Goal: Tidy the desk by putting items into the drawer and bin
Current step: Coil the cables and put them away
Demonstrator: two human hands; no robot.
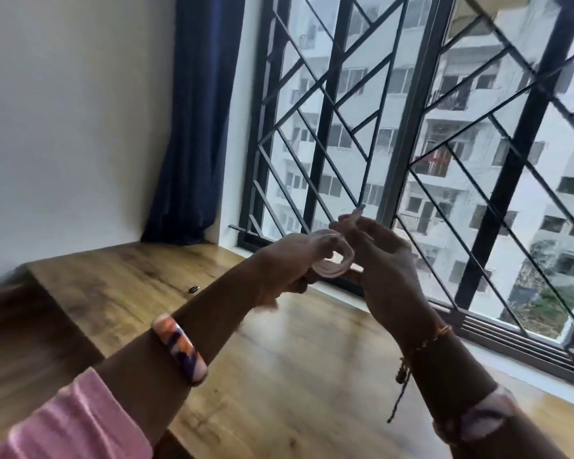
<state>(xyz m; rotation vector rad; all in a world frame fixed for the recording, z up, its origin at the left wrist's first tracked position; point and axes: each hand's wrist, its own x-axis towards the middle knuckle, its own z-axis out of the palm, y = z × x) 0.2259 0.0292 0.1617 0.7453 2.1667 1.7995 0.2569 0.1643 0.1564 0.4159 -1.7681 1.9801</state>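
Coiled white cable (332, 256), wound into several loops, held in the air above the wooden tabletop (279, 342), in front of the window sill and between both hands. Left hand (289, 263) raised over the tabletop, fingers (322, 245) curled through and around the near side of the coil, gripping the loops. Right hand (383, 256) just beside the coil on its far side, thumb and fingers bent inward and pinching the cable's loose end (357, 213), which sticks up above the coil; exact contact blurred by motion. Both forearms stretched forward from the lower edge of the view. Pink sleeve (80, 419) on the left arm, with a broad orange, purple and white bangle (179, 347) on the left forearm. Thin beaded bracelet (424, 342) with a dangling dark thread on the right wrist, and a second pale patterned bangle (474, 419) lower on the right forearm. Small dark metal object (194, 288), too small to identify, lying on the tabletop to the left of the left arm, well apart from the coil. Dark blue curtain (196, 127) hanging in the corner at the tabletop's far end, beside a white wall (73, 111). Window with black diagonal grille (395, 127) along the tabletop's right side; pale apartment blocks (461, 94) visible through the glass.
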